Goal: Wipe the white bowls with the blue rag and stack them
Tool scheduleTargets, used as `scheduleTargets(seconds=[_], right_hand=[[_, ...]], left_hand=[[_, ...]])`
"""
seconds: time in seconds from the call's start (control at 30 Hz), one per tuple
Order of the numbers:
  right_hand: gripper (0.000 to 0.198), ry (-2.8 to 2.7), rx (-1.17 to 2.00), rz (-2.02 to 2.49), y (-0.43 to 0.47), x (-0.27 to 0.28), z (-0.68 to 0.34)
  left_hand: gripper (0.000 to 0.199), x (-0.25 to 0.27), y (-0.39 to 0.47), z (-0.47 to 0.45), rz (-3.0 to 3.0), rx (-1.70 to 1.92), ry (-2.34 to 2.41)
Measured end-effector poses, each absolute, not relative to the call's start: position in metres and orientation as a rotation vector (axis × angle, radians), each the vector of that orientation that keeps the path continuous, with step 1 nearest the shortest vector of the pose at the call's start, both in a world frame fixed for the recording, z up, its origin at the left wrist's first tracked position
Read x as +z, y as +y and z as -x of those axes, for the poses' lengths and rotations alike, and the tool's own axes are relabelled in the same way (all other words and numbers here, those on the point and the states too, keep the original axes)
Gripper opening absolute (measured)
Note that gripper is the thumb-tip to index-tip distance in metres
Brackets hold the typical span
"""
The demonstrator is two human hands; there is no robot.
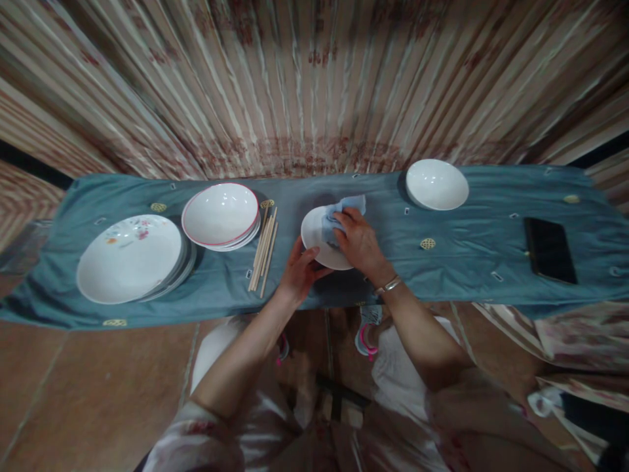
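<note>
A white bowl (312,228) is held over the middle of the table's front half. My left hand (301,270) grips its lower left rim, thumb on the near side and fingers reaching underneath. A light blue cloth (352,204) is bunched in my right hand (361,241), which presses it against the inside of the bowl on the right. Part of the bowl is hidden behind the cloth and my right hand. Left of the bowl lies a loose bundle of wooden chopsticks (264,252).
A stack of bowls with a red-rimmed one on top (220,213) and a stack of flower-patterned plates (130,259) stand at the left. Another white bowl (437,185) and a black phone (550,250) are at the right. A blue cloth covers the table (466,262); a curtain (314,85) hangs behind.
</note>
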State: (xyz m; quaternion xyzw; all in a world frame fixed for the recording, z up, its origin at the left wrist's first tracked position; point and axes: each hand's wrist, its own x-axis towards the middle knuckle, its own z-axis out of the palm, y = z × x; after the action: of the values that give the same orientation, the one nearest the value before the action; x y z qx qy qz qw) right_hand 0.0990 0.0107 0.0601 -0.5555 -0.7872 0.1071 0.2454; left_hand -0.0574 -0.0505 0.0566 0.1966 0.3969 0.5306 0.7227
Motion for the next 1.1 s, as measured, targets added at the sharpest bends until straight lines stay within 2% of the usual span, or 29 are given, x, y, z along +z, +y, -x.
scheduleTargets(seconds=[0.6,1.1], right_hand=[[0.05,-2.192,0.668,1.14,0.018,0.054,-0.106],[0.046,-2.139,0.976,0.885,0.015,0.066,-0.105]], left_hand=[[0.055,0.059,-0.051,0.058,-0.422,1.132,0.873],[0.062,0.059,-0.051,0.06,-0.434,1.098,0.86]])
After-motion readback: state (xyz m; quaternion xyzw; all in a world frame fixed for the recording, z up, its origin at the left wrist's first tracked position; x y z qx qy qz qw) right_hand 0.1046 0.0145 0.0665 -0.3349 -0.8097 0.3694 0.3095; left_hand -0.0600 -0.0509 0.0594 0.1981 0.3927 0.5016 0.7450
